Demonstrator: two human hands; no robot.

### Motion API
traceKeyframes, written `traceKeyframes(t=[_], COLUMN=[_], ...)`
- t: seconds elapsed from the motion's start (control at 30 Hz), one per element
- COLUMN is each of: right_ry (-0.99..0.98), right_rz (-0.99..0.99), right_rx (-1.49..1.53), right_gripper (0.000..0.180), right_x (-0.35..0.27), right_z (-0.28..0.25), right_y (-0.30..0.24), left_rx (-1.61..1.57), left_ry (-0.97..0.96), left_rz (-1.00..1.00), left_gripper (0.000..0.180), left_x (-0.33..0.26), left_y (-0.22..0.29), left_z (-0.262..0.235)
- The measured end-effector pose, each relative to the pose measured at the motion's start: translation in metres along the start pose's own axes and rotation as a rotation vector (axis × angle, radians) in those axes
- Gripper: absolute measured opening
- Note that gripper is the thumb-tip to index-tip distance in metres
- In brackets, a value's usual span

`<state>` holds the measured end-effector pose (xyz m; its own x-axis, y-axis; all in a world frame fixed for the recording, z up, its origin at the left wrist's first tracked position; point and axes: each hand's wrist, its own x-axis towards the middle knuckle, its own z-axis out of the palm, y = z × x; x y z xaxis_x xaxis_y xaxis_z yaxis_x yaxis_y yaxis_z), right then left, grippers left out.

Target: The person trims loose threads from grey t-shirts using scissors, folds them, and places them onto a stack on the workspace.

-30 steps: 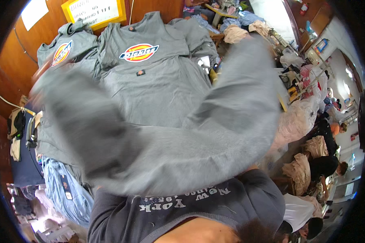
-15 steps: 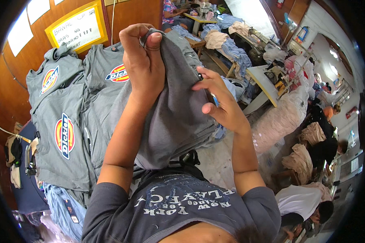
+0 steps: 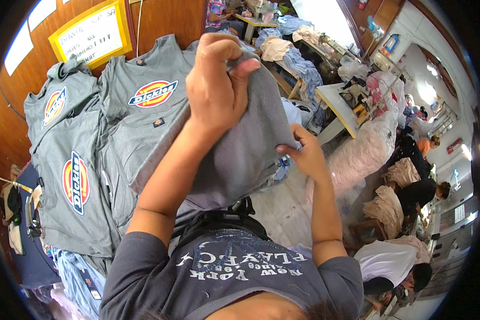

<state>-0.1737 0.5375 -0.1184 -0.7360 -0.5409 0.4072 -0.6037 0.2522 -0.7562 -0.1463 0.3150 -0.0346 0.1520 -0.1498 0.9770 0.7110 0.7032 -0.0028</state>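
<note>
A plain grey knit garment (image 3: 240, 149) hangs in front of my chest, stretched between my hands. My left hand (image 3: 216, 90) is raised high and closed, gripping the garment's top edge between thumb and fingers. Lower down and to the right, my right hand (image 3: 309, 157) pinches the garment's side edge between thumb and forefinger. Behind the held cloth, on the left, lie grey shirts with an oval red, yellow and blue print, among them a left shirt (image 3: 45, 170) and a far shirt (image 3: 149, 66). Part of the pile is hidden by my left forearm.
A yellow-framed sign (image 3: 90, 34) hangs on the wooden wall behind the shirts. Light blue garments (image 3: 74, 272) lie at lower left. To the right stand a worktable (image 3: 338, 106), a large clear bag of pink cloth (image 3: 354, 160), and several people at work, one in a white shirt (image 3: 386, 261).
My left hand has shifted right with the cloth. My right hand has moved down and right, its spread fingers now closed on the garment's side edge. The cloth is spread wider.
</note>
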Motion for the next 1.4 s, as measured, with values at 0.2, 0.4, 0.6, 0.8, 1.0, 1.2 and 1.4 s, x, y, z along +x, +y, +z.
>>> traceKeyframes(t=[0.2,0.4,0.6,0.8,1.0,1.2,1.4], right_ry=[0.098,-0.237,0.018,0.144,0.04,0.102,0.255], right_rz=[-0.018,0.0,0.401,0.564,0.751,0.554,0.14], right_rx=[0.169,-0.079,0.481,0.357,-0.392,-0.704,-0.857], right_gripper=[0.032,0.059,0.054,0.044,0.041,0.029,0.039], right_x=[-0.006,0.007,0.017,0.017,0.071,0.228,0.376], right_z=[-0.071,-0.058,-0.034,-0.139,-0.244,-0.224,-0.066], right_y=[-0.018,-0.036,-0.022,0.024,0.113,0.224,0.205], left_rx=[0.027,-0.108,-0.037,0.151,0.966,0.954,0.968], left_ry=[0.078,-0.28,-0.404,-0.744,-0.958,-0.914,-0.919], left_rz=[-0.022,-0.093,-0.209,-0.448,-0.738,-0.664,-0.682], left_gripper=[0.023,0.03,0.028,0.028,0.047,0.047,0.045], left_x=[-0.002,-0.024,-0.032,-0.143,-0.246,-0.245,-0.242], left_y=[-0.028,0.014,-0.011,-0.085,-0.07,-0.065,-0.063], left_z=[-0.009,0.026,0.068,0.004,-0.094,-0.093,-0.098])
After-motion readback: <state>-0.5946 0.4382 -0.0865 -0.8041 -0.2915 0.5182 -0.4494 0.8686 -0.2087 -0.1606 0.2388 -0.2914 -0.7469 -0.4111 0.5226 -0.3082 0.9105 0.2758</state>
